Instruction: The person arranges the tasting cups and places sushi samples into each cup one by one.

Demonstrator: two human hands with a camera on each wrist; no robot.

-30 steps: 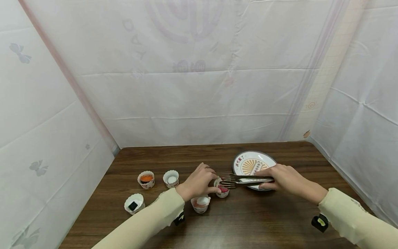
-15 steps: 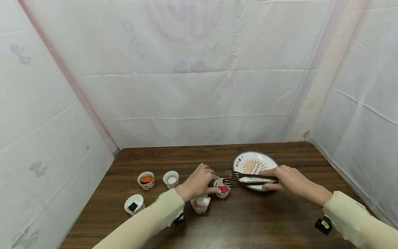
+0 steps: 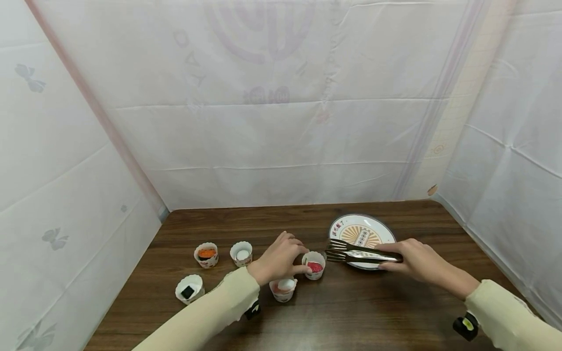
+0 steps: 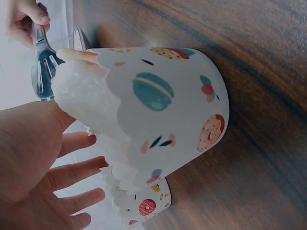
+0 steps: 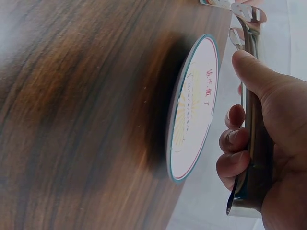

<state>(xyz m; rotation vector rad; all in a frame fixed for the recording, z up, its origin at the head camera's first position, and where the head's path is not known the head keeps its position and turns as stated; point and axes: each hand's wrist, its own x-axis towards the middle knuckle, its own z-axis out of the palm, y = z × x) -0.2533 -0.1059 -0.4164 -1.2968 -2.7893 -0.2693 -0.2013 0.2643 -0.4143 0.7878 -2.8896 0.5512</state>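
Observation:
My right hand (image 3: 414, 263) holds metal serving tongs (image 3: 360, 253) with fork-like ends. The tips stand apart above the left edge of a white plate (image 3: 337, 231), and I see nothing between them. In the right wrist view my fingers wrap round the tongs (image 5: 256, 143). My left hand (image 3: 283, 258) is beside a paper cup (image 3: 319, 273) with a red piece inside. Its thumb meets that cup's left edge in the head view. In the left wrist view the fingers are spread and relaxed; the thumb is hidden behind a nearer cup (image 4: 168, 105) with a white, rice-like piece.
Farther left stand three paper cups: one with an orange-topped piece (image 3: 207, 253), one with a white round piece (image 3: 242, 255), one with a black-and-white piece (image 3: 187, 291). The brown table (image 3: 246, 219) ends at cloth-covered walls. The nearer cup (image 3: 282, 296) sits below my left hand.
My right hand has drawn the tongs to the right, from over the cup with the red piece to the plate's left edge. The left hand and the cups look unmoved.

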